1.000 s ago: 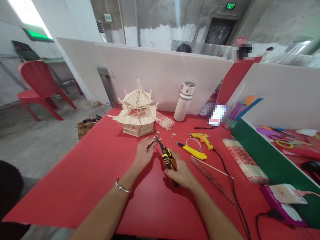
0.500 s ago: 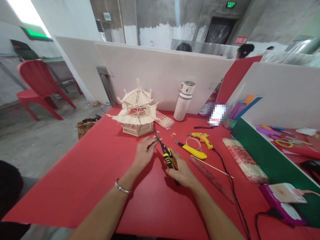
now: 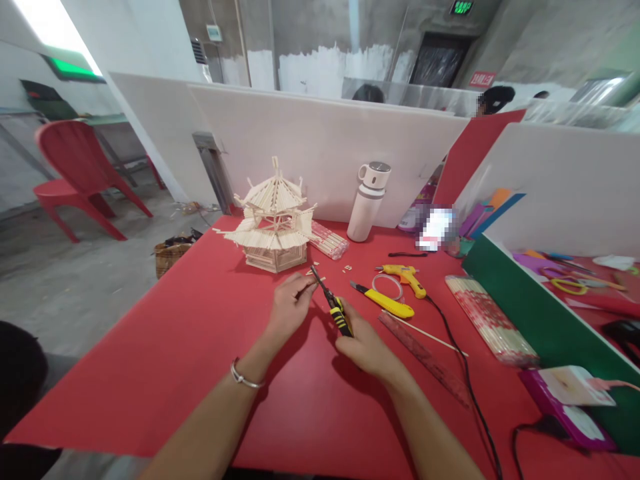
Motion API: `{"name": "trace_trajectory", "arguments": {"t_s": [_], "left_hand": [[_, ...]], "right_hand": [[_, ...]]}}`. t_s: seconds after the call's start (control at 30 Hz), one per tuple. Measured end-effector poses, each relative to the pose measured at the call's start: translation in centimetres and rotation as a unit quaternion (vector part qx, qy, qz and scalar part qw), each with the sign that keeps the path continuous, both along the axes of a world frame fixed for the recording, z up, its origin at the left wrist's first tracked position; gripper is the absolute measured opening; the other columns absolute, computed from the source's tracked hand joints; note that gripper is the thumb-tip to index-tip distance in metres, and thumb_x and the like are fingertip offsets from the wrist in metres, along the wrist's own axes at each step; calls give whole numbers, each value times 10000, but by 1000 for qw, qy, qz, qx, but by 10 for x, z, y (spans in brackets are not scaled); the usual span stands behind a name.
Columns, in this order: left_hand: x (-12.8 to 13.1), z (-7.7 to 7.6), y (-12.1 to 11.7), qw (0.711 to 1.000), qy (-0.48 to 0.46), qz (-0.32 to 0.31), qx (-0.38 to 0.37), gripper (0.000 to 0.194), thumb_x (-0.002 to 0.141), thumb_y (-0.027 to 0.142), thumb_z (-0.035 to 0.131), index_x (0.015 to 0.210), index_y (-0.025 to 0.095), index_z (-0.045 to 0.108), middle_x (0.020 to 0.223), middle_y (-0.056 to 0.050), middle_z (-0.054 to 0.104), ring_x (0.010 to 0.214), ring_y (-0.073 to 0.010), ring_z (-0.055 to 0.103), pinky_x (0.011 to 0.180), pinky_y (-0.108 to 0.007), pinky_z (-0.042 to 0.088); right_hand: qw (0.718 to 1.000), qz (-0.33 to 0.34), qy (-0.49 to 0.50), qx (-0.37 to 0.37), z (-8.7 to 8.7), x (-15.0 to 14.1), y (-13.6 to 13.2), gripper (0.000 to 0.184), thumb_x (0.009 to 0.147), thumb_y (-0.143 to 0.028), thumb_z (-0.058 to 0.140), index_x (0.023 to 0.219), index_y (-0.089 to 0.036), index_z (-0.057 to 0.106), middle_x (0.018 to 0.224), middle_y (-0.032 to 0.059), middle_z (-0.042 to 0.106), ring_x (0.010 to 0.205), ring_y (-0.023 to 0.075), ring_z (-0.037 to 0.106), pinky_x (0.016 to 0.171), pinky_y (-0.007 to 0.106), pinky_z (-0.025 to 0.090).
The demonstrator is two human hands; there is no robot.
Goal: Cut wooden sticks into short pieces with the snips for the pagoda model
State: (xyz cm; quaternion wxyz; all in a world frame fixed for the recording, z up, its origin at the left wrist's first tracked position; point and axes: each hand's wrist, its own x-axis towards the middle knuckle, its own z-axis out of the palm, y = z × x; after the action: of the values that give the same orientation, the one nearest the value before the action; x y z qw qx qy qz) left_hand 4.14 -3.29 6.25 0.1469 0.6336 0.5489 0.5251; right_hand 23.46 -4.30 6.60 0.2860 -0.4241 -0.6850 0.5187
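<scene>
1. The needle-nose pliers (image 3: 333, 307) now show a narrower outline: a second ago the handles showed spread, while now one striped grip shows above the fist. They have either closed or turned edge-on; I cannot tell which.
2. The right hand (image 3: 367, 347) is wrapped firmly round the pliers' handles, their tips reaching just beside the left fingertips.
3. The left hand (image 3: 290, 303) stays in place, thumb and fingers drawn together; whether a stick piece is clamped there is too small to tell. The work seems to be at the trimming stage.
4. Stick offcuts (image 3: 347, 269) lie on the red tabletop (image 3: 200, 347) beyond the hands, near the stick-built pagoda model (image 3: 276, 230), which stands upright behind the left hand.
5. Right of the pliers lie a yellow utility knife (image 3: 387, 304), a hot glue gun (image 3: 406, 277) and a ruler (image 3: 423, 359).
6. The glue gun's black cord (image 3: 467, 393) trails beside the right forearm and could snag; the pagoda's projecting eaves limit leftward reach.
</scene>
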Motion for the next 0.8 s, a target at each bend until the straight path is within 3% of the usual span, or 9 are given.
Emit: {"name": "trace_trajectory", "arguments": {"t_s": [0.2,0.3,0.43,0.53,0.6,0.67,0.7,0.8], "left_hand": [[1,5,-4,1000,12,-17,0,224,931,252,533,801,189,704,678,-4,525,629,-130,495,606,-247,378],[4,9,-5,1000,9,-25,2,226,936,262,531,814,192,707,681,-7,529,631,-132,498,608,-250,384],[6,15,0,999,-10,-34,-4,234,935,286,534,836,196,726,704,-19,553,647,-139,512,618,-259,395],[10,16,11,998,-53,-22,-8,220,904,329,584,806,197,730,712,-19,558,658,-139,513,635,-263,412],[18,10,17,990,-137,2,-22,210,839,393,670,904,203,732,801,-29,601,720,-145,545,674,-264,445],[30,-2,17,959,-276,8,-61,512,716,474,780,1148,222,669,1001,-60,635,858,-170,596,729,-271,484],[38,-10,15,935,-341,-21,-99,666,652,511,823,1218,220,627,1057,-79,635,911,-185,609,755,-278,496],[55,-31,4,859,-466,-107,-183,824,566,628,831,1223,195,589,994,-77,640,898,-202,624,777,-302,507]], "right_hand": [[997,-32,-63,-2,-3,-2,-3,721,629,-148,627,1340,-220,531,1270,99,606,1201,315,528,1038,436,366],[996,-40,-81,9,-3,-3,-4,594,636,-175,643,1223,-220,566,1075,67,645,975,271,588,876,386,427],[998,-34,-57,23,-5,0,-1,436,598,-130,528,1027,-204,555,831,-7,561,744,185,498,676,304,382],[999,-43,3,-25,-8,-3,4,375,571,-149,522,942,-206,527,749,-39,474,683,154,423,610,274,340],[995,-51,43,-69,-11,-10,8,341,556,-159,530,892,-214,506,700,-53,436,642,141,394,569,262,317],[989,-63,82,-104,-13,-21,11,346,545,-170,541,886,-215,504,678,-54,450,623,139,402,545,256,314],[986,-64,101,-116,-14,-28,12,340,547,-181,543,884,-210,511,678,-48,470,624,140,418,542,254,322],[974,-59,157,-150,-14,-44,12,282,606,-258,562,881,-202,533,723,-25,539,666,150,490,566,251,378]]}}
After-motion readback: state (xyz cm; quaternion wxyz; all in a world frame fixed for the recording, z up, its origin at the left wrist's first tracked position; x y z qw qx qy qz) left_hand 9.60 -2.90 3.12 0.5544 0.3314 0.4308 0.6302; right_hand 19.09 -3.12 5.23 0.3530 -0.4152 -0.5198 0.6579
